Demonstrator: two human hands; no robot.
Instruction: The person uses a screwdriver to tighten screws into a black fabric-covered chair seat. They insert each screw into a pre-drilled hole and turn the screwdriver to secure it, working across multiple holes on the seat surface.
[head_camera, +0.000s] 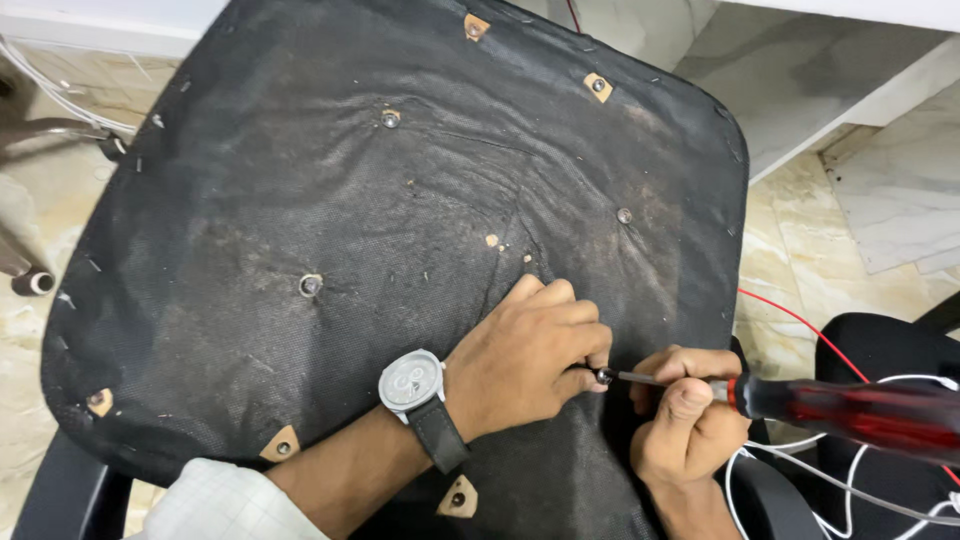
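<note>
- The chair seat lies upside down, its black fabric underside facing up and filling most of the view; the cloth is dusty and wrinkled, and its near edge runs out of the bottom of the frame.
- The left hand rests on the fabric near the seat's right side, fingers curled in; thumb and forefinger pinch something small at the tip of the screwdriver; it looks like a screw, but it is too small and shaded to be sure.
- A wristwatch with a pale round face and dark strap sits on the left wrist; a light checked sleeve shows below it, cut off by the frame edge.
- The right hand is closed around the screwdriver's thin metal shaft just ahead of the handle; the fingertips are tucked under and hidden.
- The screwdriver lies almost level, tip pointing left into the left hand's pinch; its red see-through handle with a black collar runs off the right edge.
- Bolts sit in the fabric; one at the left, another higher up; tan corner tabs ring the border.
- White and red wires trail over a second black chair part at the lower right, only partly in view.
- Marble floor shows on the right.
</note>
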